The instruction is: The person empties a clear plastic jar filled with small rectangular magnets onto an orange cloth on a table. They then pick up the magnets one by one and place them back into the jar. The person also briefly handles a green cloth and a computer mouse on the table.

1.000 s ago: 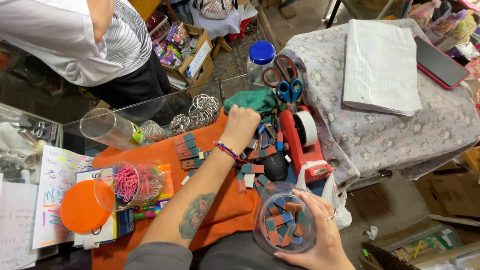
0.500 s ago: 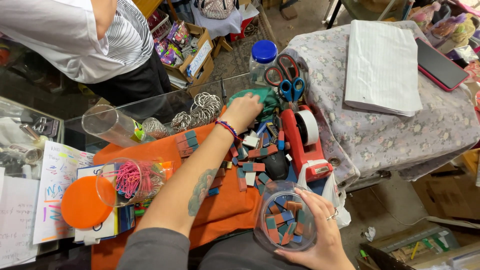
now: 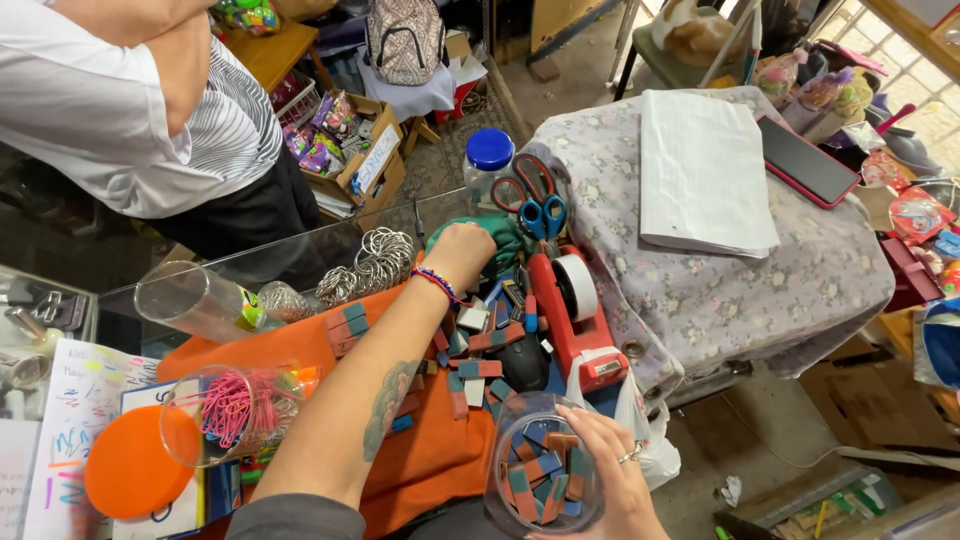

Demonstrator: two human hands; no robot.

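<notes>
Right now your left hand (image 3: pixel 462 252) is stretched across the orange cloth (image 3: pixel 300 345), fingers curled shut on a green cloth bundle (image 3: pixel 500 235) at the far edge of the heap; scissors (image 3: pixel 535 200) touch that bundle on the right, red tape dispenser (image 3: pixel 575 315) sits just beside your wrist, metal rings (image 3: pixel 375 262) near on the left; tight pocket, little open room. Your right hand (image 3: pixel 610 475) wraps the clear plastic jar (image 3: pixel 540 480) of erasers (image 3: pixel 470 350), held at the near edge, mouth open toward you; loose erasers scattered between both hands; orange lid (image 3: pixel 130 465) and jar of paper clips (image 3: pixel 230 412) lie well apart, left.
</notes>
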